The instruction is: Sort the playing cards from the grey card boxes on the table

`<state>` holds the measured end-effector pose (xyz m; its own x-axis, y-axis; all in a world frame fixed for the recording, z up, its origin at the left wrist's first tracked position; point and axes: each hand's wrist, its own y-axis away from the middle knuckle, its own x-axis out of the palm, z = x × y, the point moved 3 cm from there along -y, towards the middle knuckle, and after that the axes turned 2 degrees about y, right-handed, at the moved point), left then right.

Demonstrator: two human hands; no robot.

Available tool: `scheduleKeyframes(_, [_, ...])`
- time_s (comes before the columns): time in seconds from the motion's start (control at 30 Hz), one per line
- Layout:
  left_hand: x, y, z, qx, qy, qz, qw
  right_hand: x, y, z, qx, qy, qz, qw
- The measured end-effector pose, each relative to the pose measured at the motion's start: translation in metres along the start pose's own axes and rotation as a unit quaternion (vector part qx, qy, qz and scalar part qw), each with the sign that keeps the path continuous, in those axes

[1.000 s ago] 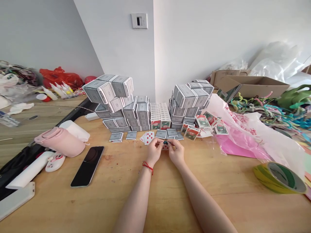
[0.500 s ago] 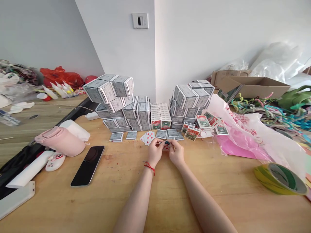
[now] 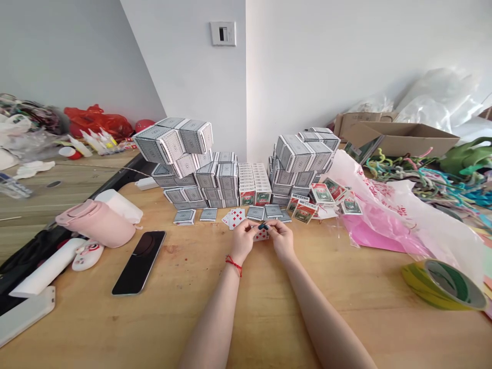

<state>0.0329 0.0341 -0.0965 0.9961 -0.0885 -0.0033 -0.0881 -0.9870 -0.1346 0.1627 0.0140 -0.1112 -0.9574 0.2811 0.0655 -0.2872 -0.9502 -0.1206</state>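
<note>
My left hand (image 3: 243,241) and my right hand (image 3: 282,239) meet at the middle of the wooden table (image 3: 249,307), fingers pinched together on a small bunch of playing cards (image 3: 262,234) held between them. A red string circles my left wrist. Just beyond the hands lie face-up red-pip cards (image 3: 235,217) and small grey-backed card stacks (image 3: 265,211). Behind those stand piled grey card packs on the left (image 3: 180,154) and on the right (image 3: 303,154).
A black phone (image 3: 139,262), a pink bottle (image 3: 96,224) and white items lie at the left. Red-and-green card boxes (image 3: 321,195), a pink plastic bag (image 3: 380,215), a green-yellow tape roll (image 3: 446,284) and a cardboard box (image 3: 400,136) are at the right.
The hands stay together at the same spot; the fingers have shifted slightly on the cards. Nothing else has moved.
</note>
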Motion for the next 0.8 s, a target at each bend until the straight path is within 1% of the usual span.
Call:
scheduleKeyframes(0.13, [-0.0012,0.0009,-0.0022,0.005,0.007,0.006,1.0,-0.0005,0.0,-0.0003,0.02,-0.029,0.01,0.999])
scheduleKeyframes(0.23, [0.0007,0.0023,-0.0032,-0.006,0.023,0.008,1.0,0.0,0.0001,0.0007,0.032,-0.059,0.024,0.997])
scheduleKeyframes(0.37, [0.0044,0.0039,-0.0034,-0.028,0.037,-0.017,0.999,0.0016,-0.0005,-0.002,0.056,-0.101,0.022,0.993])
scheduleKeyframes(0.5, [0.0063,0.0048,-0.0045,-0.027,0.029,-0.031,0.999,0.0032,-0.001,-0.0049,0.061,-0.117,0.013,0.991])
scheduleKeyframes(0.63, [0.0041,0.0052,-0.0045,-0.029,0.026,-0.04,0.998,0.0034,-0.001,-0.0045,0.07,-0.133,0.028,0.988])
scheduleKeyframes(0.7, [0.0031,0.0049,-0.0039,-0.04,0.04,-0.035,0.998,0.0031,-0.0008,-0.0043,0.084,-0.144,0.037,0.985])
scheduleKeyframes(0.8, [0.003,0.0042,-0.0035,-0.061,0.069,-0.013,0.996,0.0026,-0.0006,-0.0042,0.104,-0.166,0.042,0.98])
